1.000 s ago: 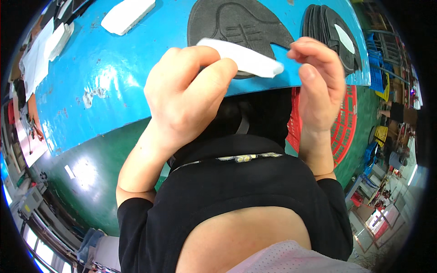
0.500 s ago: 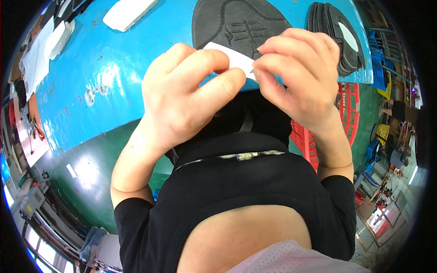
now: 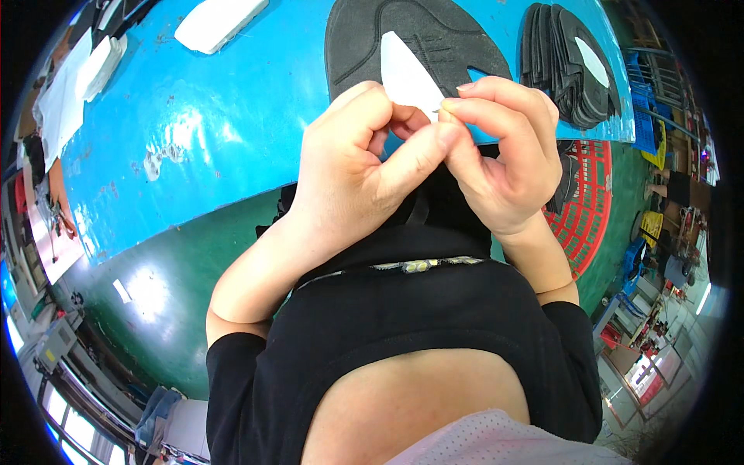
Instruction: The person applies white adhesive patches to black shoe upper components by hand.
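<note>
A white leaf-shaped piece of thin sheet [image 3: 407, 74] is pinched between my two hands, its pointed end facing away from me. My left hand [image 3: 345, 155] is closed, with thumb and curled fingers at the sheet's near end. My right hand [image 3: 511, 147] pinches the near right corner between thumb and forefinger, where something small and thin shows at the fingertips. Beyond the hands lies a large rounded black panel [image 3: 353, 46] with stitched or grooved lines, partly covered by the sheet and hands.
To the right a stack of black panels [image 3: 542, 66] carries a white leaf-shaped piece [image 3: 593, 62]. White stacked pieces [image 3: 221, 23] lie at the far left on the blue table [image 3: 225, 124]; more white sheets [image 3: 101, 70] sit at its left edge. A red basket [image 3: 595, 201] stands below, on the right.
My left hand has moved right, close to my right hand. The white sheet has swung to point away from me and shows more of its face. My right hand has shifted slightly down.
</note>
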`<state>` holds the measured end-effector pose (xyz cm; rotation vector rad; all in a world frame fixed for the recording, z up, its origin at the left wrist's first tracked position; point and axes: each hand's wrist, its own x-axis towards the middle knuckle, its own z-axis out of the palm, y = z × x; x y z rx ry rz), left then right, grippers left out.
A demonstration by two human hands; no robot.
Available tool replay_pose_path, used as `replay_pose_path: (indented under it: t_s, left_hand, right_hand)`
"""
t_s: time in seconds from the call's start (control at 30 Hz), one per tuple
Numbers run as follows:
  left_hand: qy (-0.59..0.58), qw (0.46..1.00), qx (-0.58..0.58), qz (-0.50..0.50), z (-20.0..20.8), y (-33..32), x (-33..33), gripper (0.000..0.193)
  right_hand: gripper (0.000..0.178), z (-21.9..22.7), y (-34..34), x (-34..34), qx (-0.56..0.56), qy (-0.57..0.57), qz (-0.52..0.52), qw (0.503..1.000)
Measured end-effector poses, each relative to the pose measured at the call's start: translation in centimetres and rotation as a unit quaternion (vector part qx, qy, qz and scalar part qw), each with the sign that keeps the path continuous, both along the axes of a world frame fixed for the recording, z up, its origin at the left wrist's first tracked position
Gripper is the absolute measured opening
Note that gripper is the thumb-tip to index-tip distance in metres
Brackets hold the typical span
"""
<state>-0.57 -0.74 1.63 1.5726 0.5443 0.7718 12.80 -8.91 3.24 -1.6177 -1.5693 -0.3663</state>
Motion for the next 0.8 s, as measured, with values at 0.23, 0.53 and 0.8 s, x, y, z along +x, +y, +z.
replay_pose_path:
  t_s: [0.23,0.53,0.8]
  left_hand:
    - [-0.011,1.0,0.013,-0.021,-0.4,0.0,0.0,0.013]
    - [0.0,1.0,-0.006,-0.011,-0.6,0.1,0.0,0.016]
    - [-0.01,1.0,0.01,-0.027,-1.0,0.3,-0.3,0.011]
  right_hand:
    - [0.021,-0.3,-0.3,-0.1,0.029,-0.01,-0.004,1.0]
    - [0.017,-0.7,-0.9,-0.2,-0.005,0.101,0.006,0.995]
    - [0.011,-1.2,-1.4,-0.6,-0.092,0.157,0.027,0.983]
